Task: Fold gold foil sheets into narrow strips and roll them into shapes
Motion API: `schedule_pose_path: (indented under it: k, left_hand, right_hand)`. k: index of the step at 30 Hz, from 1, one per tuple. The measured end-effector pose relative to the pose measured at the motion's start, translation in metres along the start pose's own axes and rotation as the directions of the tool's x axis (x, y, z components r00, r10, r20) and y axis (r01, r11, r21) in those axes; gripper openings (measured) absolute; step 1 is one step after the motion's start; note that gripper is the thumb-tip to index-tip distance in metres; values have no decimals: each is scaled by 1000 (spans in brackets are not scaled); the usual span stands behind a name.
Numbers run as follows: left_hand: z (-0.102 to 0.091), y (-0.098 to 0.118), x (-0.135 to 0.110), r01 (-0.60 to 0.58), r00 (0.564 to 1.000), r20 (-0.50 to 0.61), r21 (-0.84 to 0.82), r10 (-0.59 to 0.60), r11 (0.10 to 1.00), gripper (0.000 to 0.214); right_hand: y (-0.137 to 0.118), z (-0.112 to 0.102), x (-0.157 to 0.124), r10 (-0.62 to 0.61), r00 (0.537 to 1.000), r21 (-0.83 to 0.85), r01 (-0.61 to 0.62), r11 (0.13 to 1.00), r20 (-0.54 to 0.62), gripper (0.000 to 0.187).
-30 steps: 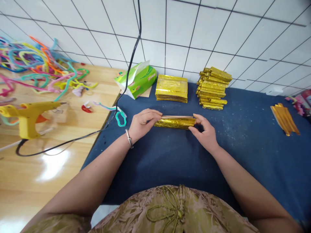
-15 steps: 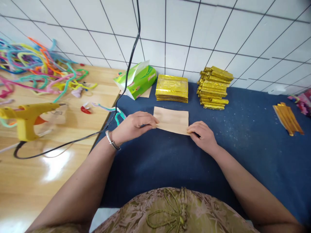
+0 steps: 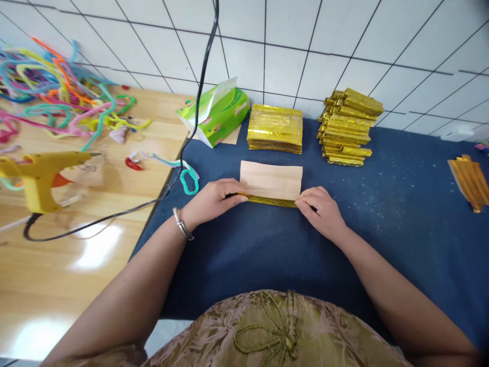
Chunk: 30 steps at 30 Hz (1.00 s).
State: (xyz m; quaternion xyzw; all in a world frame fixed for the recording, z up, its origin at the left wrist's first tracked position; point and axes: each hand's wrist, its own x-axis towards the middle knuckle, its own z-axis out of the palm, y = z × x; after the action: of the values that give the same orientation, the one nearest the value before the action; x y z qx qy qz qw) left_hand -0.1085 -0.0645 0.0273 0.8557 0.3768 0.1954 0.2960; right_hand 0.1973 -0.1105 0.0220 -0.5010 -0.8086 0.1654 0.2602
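Note:
A sheet of gold foil paper [image 3: 271, 179] lies with its plain tan side up on the dark blue cloth. Its near edge is turned up, so a narrow gold strip shows along the front. My left hand [image 3: 218, 203] pinches the left end of that edge between thumb and fingers. At the right end, my right hand [image 3: 320, 210] grips the same folded edge. Behind the sheet sits a flat stack of gold foil sheets [image 3: 275, 127]. Right of that stack is a pile of rolled or folded gold foil strips [image 3: 347, 127].
A green tissue pack [image 3: 219, 114] stands by the tiled wall. On the wooden table at left are a yellow glue gun [image 3: 42, 176], its black cord [image 3: 114, 223] crossing to the cloth, and tangled pipe cleaners [image 3: 57, 97]. More folded gold pieces [image 3: 470, 181] lie far right.
The near edge of the sheet has been folded up, and its gold underside now shows as a strip. Both hands keep hold of the ends. The view has shifted slightly.

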Motion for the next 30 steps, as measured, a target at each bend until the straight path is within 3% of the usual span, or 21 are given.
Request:
schedule_pose_path:
  k: [5, 13, 18, 30]
  left_hand:
    - [7, 11, 3, 151, 987, -86, 154, -139, 976, 25]
    - [10, 15, 2, 260, 965, -121, 317, -233, 912, 22]
    - [7, 15, 0, 269, 963, -76, 357, -260, 894, 23]
    - [7, 16, -2, 325, 946, -118, 395, -303, 859, 20]
  right_hand:
    - [-2, 5, 8, 73, 997, -105, -73, 992, -1, 30]
    - [1, 11, 17, 144, 990, -260, -140, 955, -6, 34]
    - [0, 12, 21, 172, 985, -285, -163, 945, 9, 35]
    - [0, 15, 22, 187, 982, -335, -171, 926, 14, 37]
